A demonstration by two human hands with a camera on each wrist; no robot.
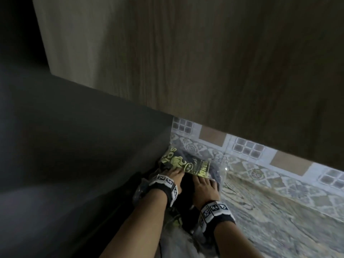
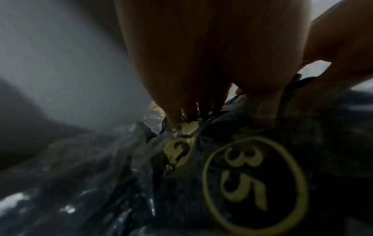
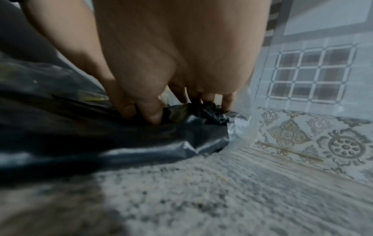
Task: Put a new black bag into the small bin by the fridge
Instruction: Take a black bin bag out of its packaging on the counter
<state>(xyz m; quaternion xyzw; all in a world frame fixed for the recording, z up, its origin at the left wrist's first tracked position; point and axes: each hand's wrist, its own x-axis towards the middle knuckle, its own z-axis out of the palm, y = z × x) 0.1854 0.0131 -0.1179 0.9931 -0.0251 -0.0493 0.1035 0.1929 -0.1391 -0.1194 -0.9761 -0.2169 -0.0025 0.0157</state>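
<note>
A pack of black bin bags (image 1: 188,164) in a clear wrapper with yellow print lies on the floor, in the corner beside the dark fridge side (image 1: 74,146). My left hand (image 1: 174,174) pinches the printed wrapper (image 2: 252,175) at its left end, fingertips (image 2: 175,119) dug into the plastic. My right hand (image 1: 204,185) pinches a crumpled fold of a black bag (image 3: 141,135) between thumb and fingers (image 3: 153,116), at the open clear end of the wrapper (image 3: 242,127). The bin does not show in any view.
A wood-grain cabinet front (image 1: 204,62) hangs over the corner, close above my hands. Patterned floor tiles (image 1: 279,211) spread out to the right, with a tiled skirting (image 1: 245,146) along the wall. The fridge side closes off the left.
</note>
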